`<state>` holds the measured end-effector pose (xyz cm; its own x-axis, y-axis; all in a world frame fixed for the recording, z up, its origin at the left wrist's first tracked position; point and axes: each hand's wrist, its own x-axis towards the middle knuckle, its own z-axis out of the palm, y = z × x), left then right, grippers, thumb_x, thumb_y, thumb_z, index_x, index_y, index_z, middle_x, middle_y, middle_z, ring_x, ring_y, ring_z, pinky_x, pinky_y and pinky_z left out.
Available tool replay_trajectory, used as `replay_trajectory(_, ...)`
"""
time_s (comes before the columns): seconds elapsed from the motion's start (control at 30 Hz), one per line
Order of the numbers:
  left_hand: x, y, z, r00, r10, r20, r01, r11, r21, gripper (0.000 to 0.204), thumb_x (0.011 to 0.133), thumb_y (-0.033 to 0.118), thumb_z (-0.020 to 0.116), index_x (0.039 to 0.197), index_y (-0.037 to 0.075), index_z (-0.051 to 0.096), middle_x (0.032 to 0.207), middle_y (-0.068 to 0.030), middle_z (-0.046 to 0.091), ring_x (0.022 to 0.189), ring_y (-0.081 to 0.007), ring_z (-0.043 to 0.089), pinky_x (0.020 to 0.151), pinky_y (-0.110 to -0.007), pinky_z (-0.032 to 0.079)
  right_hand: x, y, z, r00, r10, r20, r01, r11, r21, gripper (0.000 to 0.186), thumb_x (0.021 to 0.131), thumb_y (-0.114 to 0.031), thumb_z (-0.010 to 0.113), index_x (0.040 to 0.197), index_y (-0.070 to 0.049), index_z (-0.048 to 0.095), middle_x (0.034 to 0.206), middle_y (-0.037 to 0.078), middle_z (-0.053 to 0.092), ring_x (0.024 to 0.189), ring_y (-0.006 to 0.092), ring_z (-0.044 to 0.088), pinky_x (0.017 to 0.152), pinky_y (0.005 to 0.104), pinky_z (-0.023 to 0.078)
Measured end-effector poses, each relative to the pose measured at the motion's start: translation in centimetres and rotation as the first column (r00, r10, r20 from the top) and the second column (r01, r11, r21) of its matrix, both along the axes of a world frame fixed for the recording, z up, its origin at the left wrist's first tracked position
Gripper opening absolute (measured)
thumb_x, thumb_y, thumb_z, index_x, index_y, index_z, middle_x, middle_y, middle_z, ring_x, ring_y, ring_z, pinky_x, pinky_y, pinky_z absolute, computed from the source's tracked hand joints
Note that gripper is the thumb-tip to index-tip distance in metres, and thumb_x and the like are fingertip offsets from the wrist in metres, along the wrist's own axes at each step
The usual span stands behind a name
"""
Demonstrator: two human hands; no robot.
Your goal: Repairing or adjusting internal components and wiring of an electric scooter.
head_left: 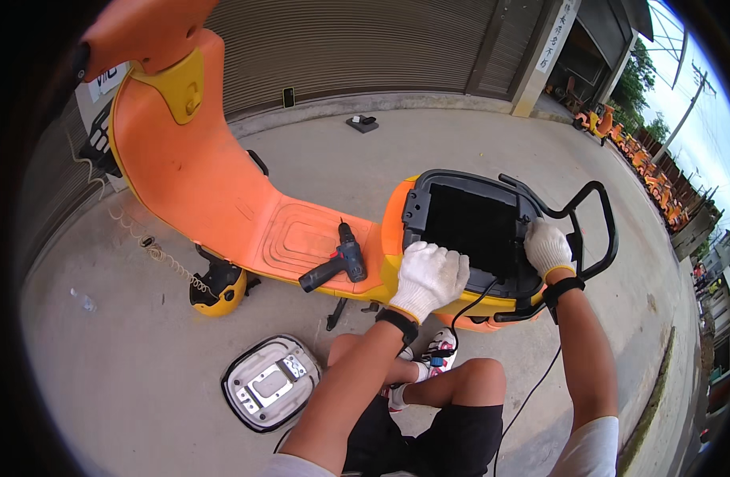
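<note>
An orange and yellow scooter stands in front of me with its under-seat opening uncovered. A black storage bin rim frames the dark opening, whose inside is too dark to make out. My left hand, in a white knit glove, is closed over the near left edge of this rim, fingers curled. At the right edge my right hand, gloved too, hooks its fingers over the rim. From the bin's near side a black cable hangs down to a plug with a blue part.
A cordless drill lies on the footboard. The detached seat rests underside up on the ground. Nearby are a yellow helmet on a coiled cord and a black rear rail. A phone leans by the shutter.
</note>
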<state>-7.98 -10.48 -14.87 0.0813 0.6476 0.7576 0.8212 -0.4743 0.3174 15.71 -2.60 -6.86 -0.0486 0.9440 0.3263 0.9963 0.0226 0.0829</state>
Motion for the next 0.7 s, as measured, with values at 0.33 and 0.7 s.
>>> replay_trajectory(0.33, 0.2, -0.8, -0.3, 1.000, -0.012, 0.020, 0.014, 0.998, -0.063, 0.032, 0.091, 0.024, 0.063, 0.062, 0.011, 0.065, 0.063, -0.0112, 0.066, 0.065, -0.0298, 0.067, 0.073, -0.042, 0.051, -0.2, 0.2, -0.2, 0.996, -0.071, 0.046, 0.073, 0.996, -0.052, 0.027, 0.102, -0.024, 0.053, 0.107, -0.002, 0.068, 0.099, 0.028, 0.073, 0.096, 0.0453, 0.071, 0.083, 0.0545, 0.058)
replay_trajectory(0.7, 1.4, -0.1, 0.2, 0.998, -0.061, -0.009, 0.061, 0.997, 0.043, 0.031, 0.090, 0.022, 0.065, 0.061, 0.010, 0.062, 0.060, -0.0114, 0.064, 0.061, -0.0314, 0.065, 0.067, -0.044, 0.050, 3.1, 1.1, 0.5, 0.981, -0.097, -0.169, 0.074, 0.987, -0.141, 0.040, 0.105, -0.034, 0.045, 0.111, -0.001, 0.068, 0.107, 0.030, 0.071, 0.105, 0.0489, 0.067, 0.092, 0.0573, 0.053)
